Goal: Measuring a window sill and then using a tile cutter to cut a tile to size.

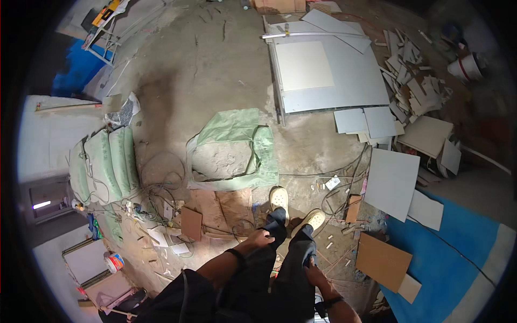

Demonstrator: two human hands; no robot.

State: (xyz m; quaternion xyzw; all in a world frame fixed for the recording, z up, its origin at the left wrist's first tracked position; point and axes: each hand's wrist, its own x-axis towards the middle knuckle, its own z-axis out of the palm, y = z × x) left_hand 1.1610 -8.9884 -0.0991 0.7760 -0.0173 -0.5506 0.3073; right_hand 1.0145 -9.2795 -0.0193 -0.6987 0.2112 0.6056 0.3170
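Observation:
My left hand (pixel 260 238) is closed at the knee of my dark left trouser leg (pixel 276 229), its fingers curled against the cloth. Lower down, my right hand (pixel 314 273) is closed at the side of my right trouser leg (pixel 298 255), partly turned out of sight. Both forearms carry dark wristbands. Just beyond my cream clogs (pixel 279 198) lies an opened green woven sack (pixel 267 156) with grey powder (pixel 223 160) spread in it. A brown flattened sheet (pixel 215 207) lies beside my left foot.
Full green sacks (pixel 110 164) stand at the left among tangled cables. Large pale tiles (pixel 355 75) with a tile cutter (pixel 307 35) lie at the far right, near a heap of broken tile pieces (pixel 417 81). A grey tile (pixel 392 183) and a brown tile (pixel 383 260) flank my right side.

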